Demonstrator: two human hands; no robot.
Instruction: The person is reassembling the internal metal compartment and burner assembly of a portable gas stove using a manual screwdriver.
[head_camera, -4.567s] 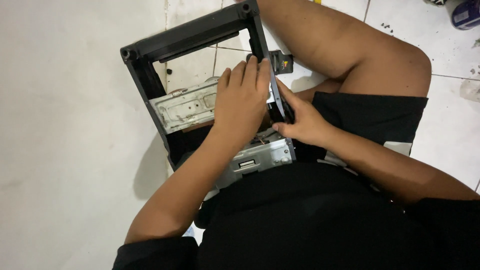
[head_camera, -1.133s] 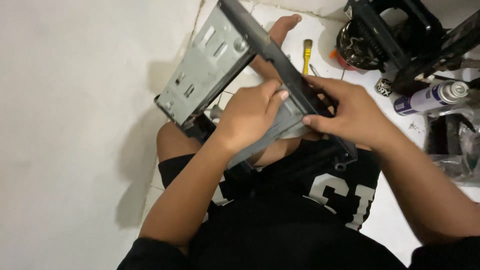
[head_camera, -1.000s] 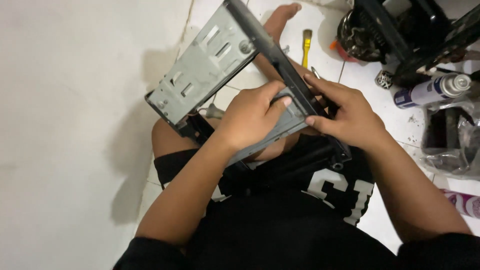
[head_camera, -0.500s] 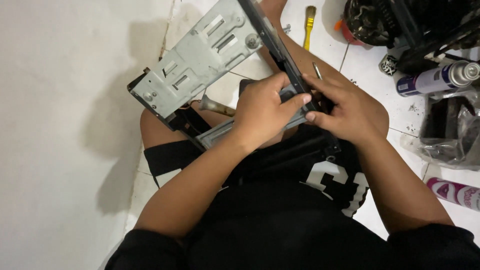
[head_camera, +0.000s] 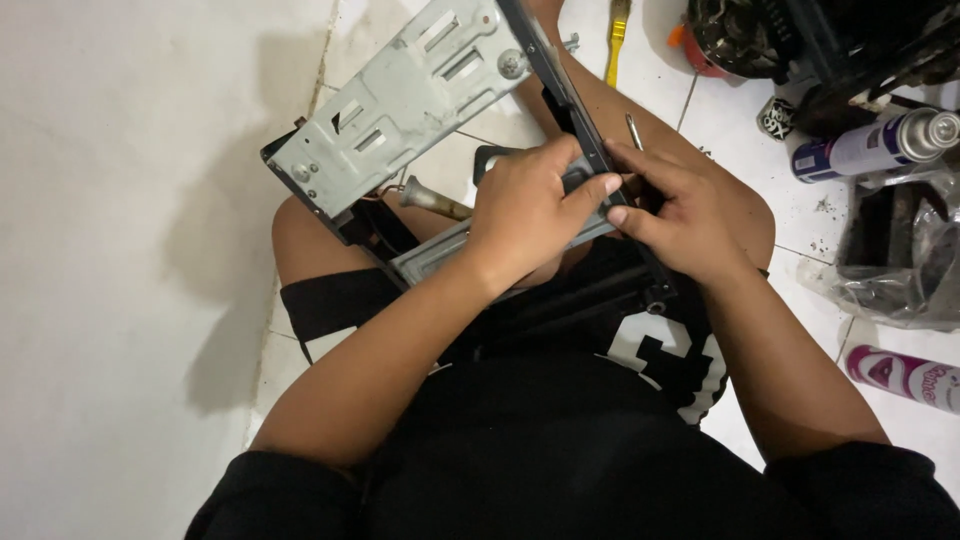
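I sat on a white tiled floor (head_camera: 120, 300), an informal repair spot. Spray cans (head_camera: 870, 145), a yellow brush (head_camera: 617, 40) and dismantled parts (head_camera: 800, 50) lay around me.

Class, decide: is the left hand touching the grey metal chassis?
Touching: the head view shows the left hand wrapped over the grey metal chassis edge.

floor: white tiles (head_camera: 120, 250) | brush: yellow handle (head_camera: 617, 35), top, on tile | spray can: blue-white (head_camera: 870, 145), lying at right | second can: pink (head_camera: 905, 375), lying lower right | plastic bag (head_camera: 915, 270), between the cans | dark machine parts (head_camera: 800, 45), top right
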